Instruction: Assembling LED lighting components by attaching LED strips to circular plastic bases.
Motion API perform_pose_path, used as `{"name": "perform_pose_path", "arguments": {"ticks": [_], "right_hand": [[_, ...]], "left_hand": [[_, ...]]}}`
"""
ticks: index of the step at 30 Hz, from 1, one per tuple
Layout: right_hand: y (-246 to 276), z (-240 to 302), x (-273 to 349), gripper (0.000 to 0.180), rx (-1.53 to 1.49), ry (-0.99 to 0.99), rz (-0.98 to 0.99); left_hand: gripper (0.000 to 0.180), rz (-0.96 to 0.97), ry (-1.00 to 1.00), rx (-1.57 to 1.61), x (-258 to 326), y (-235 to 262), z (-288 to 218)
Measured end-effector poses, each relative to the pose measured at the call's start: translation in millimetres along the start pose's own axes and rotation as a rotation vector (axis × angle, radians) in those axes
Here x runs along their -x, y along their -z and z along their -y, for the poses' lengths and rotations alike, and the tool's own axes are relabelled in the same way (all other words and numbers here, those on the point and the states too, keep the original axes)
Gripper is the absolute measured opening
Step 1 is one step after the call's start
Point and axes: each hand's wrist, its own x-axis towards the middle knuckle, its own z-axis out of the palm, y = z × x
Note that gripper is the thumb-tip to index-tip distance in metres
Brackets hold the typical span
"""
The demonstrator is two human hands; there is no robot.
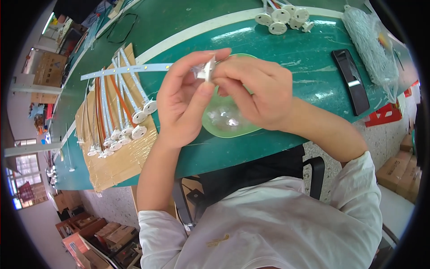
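My left hand [181,103] grips an LED strip [130,69] by the white round cap [208,70] at its end, thumb below and fingers above. The strip sticks out to the left past the hand. Right up against the face of the cap, my right hand [264,89] is closed in a pinch; whatever lies between its fingertips is hidden. Beneath both hands stands a light green bowl [210,127] with small shiny contents too blurred to name.
On the left, several LED strips with white round ends [139,117] lie on a cardboard sheet [134,161]. More white round ends [281,16] are bunched at the far side. To the right are a black phone [351,83] and a clear plastic bag [369,49] of thin strands.
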Motion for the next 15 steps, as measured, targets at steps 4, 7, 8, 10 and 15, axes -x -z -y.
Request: {"name": "perform_pose_path", "arguments": {"ticks": [4, 7, 8, 10, 15], "right_hand": [[8.3, -2.3, -5.6, 0.013, -0.017, 0.006, 0.083], [10.7, 0.6, -7.3, 0.014, 0.041, 0.024, 0.106], [8.2, 1.4, -8.3, 0.014, 0.067, 0.023, 0.089], [5.4, 2.9, -8.6, 0.014, 0.082, 0.043, 0.067], [11.6, -0.6, -14.7, 0.016, 0.017, -0.092, 0.17]], "left_hand": [[0.035, -0.032, -0.008, -0.178, -4.0, 0.7, -0.1], [0.034, 0.086, -0.001, -0.339, -6.1, 1.8, -10.1], [0.034, 0.078, -0.009, -0.357, -5.5, 3.2, -11.8], [0.035, 0.068, 0.005, -0.391, -5.1, 4.8, -11.7], [0.037, 0.044, -0.003, -0.688, -7.1, 9.2, -8.5]]}}
